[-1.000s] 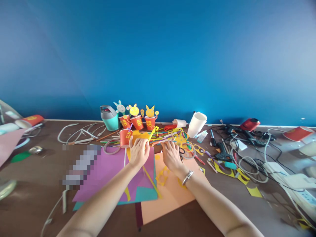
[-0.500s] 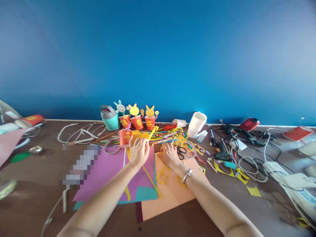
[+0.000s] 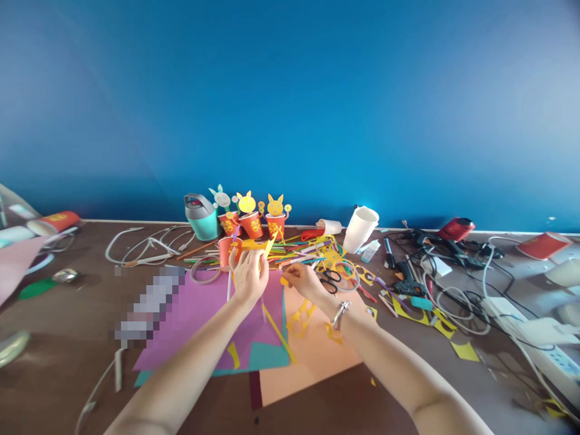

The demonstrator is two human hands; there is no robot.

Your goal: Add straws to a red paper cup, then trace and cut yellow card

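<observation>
My left hand [image 3: 249, 277] is closed over a folded yellow paper scrap [image 3: 270, 246], which sticks up past its fingertips, just right of a red paper cup [image 3: 225, 261]. Between the fingertips of my right hand [image 3: 304, 280] is a small orange-yellow paper piece [image 3: 284, 281]. Both hands are above overlapping sheets: purple paper [image 3: 193, 320] on the left and peach paper [image 3: 299, 368] on the right. Black-handled scissors [image 3: 332, 278] are close beside my right hand. Yellow cutouts [image 3: 301, 319] lie on the peach sheet below it.
Behind the hands stand red cups with paper animal faces [image 3: 275, 225], a teal container [image 3: 202, 220] and a white cup [image 3: 361, 229]. Coloured sticks are scattered in front of them. To the right are a glue gun [image 3: 408, 284], cables and a power strip [image 3: 550, 353].
My left hand has shifted slightly left with the yellow scrap. My right hand has lifted from the paper and moved left, now pinching a small orange-yellow piece.
</observation>
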